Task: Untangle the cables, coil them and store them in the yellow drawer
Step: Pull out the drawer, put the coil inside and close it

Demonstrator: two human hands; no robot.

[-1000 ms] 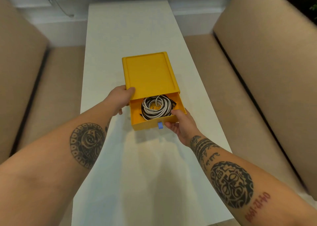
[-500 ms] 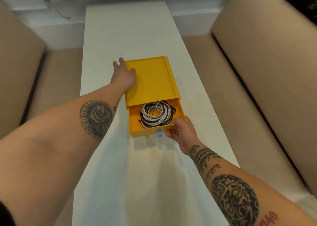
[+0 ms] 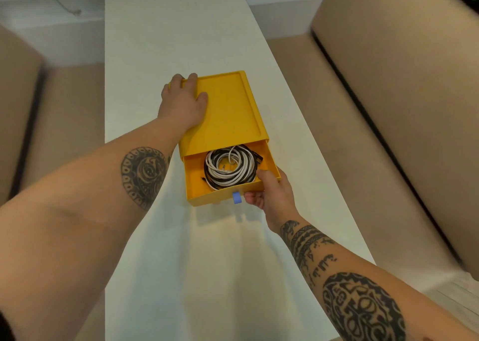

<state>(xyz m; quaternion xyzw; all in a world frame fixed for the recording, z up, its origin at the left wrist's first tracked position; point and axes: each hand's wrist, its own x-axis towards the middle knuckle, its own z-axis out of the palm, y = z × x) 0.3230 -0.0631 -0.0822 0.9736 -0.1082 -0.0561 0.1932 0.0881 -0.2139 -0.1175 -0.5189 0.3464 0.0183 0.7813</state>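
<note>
Cables: your coiled black and white cables [image 3: 229, 166] lie inside the yellow drawer [image 3: 199, 185], pulled partway out of its case [image 3: 228, 112] on the surface [image 3: 181, 30].
Right hand: your right hand [image 3: 269, 193] pinches the drawer's front right corner, thumb inside beside the coil.
Left hand: your left hand [image 3: 182, 102] lies flat and open on the case's far left corner, gripping nothing.
Risk: pushing in now could pinch your thumb or snag a raised loop against the case edge.
Change: a second ago your left hand gripped the case's near left side; it has since slid back.

Both forearms reach forward, tattooed. The left hand [image 3: 182, 102] lies palm down and flat, fingers [image 3: 192, 79] spread and curled over a far edge. The right hand [image 3: 272, 190] pinches, thumb above the grip and fingers tucked beneath it, wrist bent slightly inward.
</note>
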